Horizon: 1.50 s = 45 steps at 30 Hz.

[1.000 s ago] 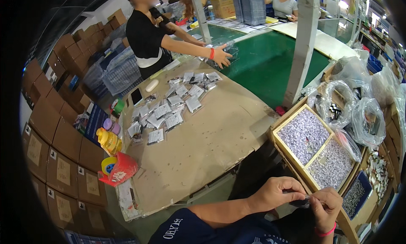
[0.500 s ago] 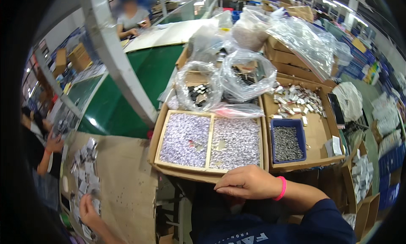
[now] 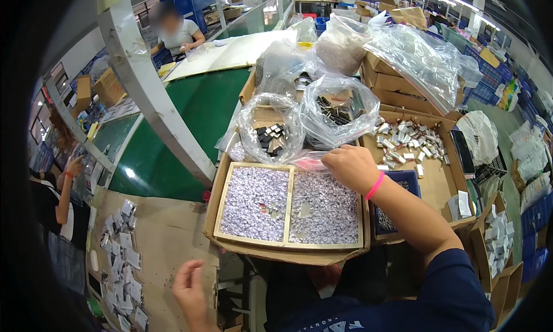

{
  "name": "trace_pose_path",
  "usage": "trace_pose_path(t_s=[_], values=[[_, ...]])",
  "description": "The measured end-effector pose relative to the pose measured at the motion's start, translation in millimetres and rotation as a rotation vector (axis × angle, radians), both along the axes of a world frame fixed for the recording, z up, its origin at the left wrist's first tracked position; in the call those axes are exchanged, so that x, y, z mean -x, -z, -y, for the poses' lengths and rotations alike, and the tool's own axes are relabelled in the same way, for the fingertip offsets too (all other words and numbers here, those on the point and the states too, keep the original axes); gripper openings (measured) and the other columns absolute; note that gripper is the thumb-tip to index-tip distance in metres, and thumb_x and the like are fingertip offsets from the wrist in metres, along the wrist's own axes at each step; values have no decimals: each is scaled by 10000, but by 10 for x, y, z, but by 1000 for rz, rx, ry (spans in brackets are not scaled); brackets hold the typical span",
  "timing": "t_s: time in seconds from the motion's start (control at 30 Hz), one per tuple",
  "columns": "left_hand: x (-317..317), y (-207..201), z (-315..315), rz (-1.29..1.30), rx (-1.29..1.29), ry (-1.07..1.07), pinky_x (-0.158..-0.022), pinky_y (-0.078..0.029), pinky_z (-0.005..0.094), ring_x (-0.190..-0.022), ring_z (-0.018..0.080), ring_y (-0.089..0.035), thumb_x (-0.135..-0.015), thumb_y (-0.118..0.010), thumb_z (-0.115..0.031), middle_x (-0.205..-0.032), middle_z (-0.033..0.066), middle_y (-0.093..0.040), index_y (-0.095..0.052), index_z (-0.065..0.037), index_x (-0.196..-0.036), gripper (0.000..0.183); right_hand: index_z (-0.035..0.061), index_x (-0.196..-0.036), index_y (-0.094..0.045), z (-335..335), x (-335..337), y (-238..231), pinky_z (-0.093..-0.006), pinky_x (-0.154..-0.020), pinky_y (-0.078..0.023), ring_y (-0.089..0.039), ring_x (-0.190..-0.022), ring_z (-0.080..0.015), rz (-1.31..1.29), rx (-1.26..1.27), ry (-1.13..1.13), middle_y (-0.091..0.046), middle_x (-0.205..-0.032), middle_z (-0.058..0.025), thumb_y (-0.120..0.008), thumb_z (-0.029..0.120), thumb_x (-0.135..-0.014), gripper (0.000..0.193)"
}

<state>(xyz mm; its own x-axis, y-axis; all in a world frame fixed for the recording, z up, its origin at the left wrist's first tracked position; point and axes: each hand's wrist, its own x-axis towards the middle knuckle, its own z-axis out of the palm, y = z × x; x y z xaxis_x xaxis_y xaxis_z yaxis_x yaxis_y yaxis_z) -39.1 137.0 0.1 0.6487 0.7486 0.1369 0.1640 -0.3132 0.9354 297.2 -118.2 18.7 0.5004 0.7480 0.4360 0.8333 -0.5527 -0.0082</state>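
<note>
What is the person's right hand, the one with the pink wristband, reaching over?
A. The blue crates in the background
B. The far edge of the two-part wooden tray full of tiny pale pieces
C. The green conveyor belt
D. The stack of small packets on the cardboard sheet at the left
B: the right hand rests at the far edge of the wooden tray, next to a clear plastic bag holding dark parts.

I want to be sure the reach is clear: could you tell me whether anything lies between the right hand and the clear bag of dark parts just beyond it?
Nothing visible does. The right hand rests at the far rim of the two-part tray, already against the loose plastic of the clear bag of dark parts.
</note>
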Motion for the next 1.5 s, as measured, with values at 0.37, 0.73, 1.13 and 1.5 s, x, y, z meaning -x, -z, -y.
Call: trace_pose_path(t_s=[0.37, 0.73, 1.13, 1.5], values=[[-472, -96, 666, 39, 156, 305, -823, -460, 241, -889, 121, -609, -868, -593, -7, -942, 69, -677, -650, 29, -987, 136, 52, -868, -629, -139, -46, 215, -343, -611, -497, -607, -806, -238, 71, 57, 93, -626, -871, -72, -540, 117, -777, 143], [-371, -70, 837, 11, 152, 370, -777, -481, 230, -834, 114, -620, -864, -603, -5, -919, 80, -684, -654, 30, -975, 126, 105, -730, -671, -304, -119, 158, -369, -655, -522, -652, -793, -244, -27, 7, 136, -659, -787, -88, -561, 123, -771, 118], [-602, 67, 1165, 257, 494, 546, -1018, -325, 327, -1193, 191, -448, -834, -668, -414, -1317, 108, -457, -299, 28, -1393, 803, 30, -975, -672, 165, 1304, -329, -282, -578, -485, -620, -628, -151, -961, -495, -235, -660, -758, -108, -654, 170, -850, 189], [-263, 108, 1192, -168, 240, 723, -715, -470, 290, -790, 219, -609, -905, -558, -158, -830, 116, -630, -619, -13, -924, 158, 72, -992, -660, 323, 1930, -46, -318, -678, -502, -627, -749, -226, -1090, -230, -360, -656, -810, -82, -623, 177, -851, 180]])
